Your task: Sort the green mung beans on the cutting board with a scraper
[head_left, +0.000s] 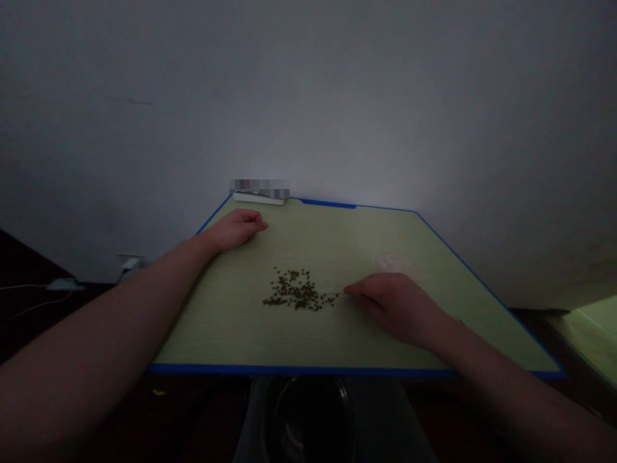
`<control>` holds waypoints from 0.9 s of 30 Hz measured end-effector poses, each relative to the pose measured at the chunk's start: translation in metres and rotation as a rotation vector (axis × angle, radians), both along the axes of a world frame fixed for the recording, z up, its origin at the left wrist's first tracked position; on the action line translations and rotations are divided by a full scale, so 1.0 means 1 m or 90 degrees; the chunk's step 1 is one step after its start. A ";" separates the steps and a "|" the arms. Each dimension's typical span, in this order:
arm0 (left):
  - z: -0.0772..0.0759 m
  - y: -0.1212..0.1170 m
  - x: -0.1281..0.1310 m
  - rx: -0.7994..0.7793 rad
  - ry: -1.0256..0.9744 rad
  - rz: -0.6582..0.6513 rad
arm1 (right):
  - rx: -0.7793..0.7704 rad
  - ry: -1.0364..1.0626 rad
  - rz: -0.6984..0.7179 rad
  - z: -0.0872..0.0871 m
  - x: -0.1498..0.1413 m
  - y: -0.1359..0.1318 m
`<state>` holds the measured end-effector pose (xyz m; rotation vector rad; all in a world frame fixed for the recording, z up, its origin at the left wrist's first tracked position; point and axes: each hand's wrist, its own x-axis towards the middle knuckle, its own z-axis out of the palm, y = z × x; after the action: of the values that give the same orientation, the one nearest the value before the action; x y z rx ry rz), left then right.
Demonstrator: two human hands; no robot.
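Many small dark green-brown beans or seeds (301, 296) lie scattered in a loose patch on the pale yellow-green tabletop (270, 341). At the right end of this patch, my right hand (400, 305) is closed in a pinch on a thin pale stick. The stick (332, 294) points left, its tip among the beans; its exact kind is too fine to tell. My left hand (236, 229) rests on the far left of the table, apart from the beans. Its fingers are curled closed, and anything inside them is hidden.
A crumpled clear plastic bag (398, 262) lies behind my right hand. A white flat object (259, 199), partly pixelated, sits at the back left corner. Blue edging (308, 370) borders the table, below which is a round shiny-rimmed vessel (347, 395). Cables and a power strip (65, 284) are at left.
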<state>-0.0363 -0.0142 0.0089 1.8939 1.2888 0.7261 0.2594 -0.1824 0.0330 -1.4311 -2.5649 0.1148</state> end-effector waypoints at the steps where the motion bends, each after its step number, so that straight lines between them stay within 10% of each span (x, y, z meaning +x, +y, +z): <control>1: 0.000 0.000 0.000 0.001 0.000 0.000 | -0.008 -0.003 0.012 0.000 0.000 -0.001; 27: 0.002 -0.002 0.001 0.005 0.013 0.003 | -0.004 0.081 0.079 -0.010 -0.017 -0.041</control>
<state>-0.0351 -0.0162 0.0113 1.9090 1.3042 0.7167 0.2422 -0.2230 0.0231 -1.2246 -2.5496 0.2250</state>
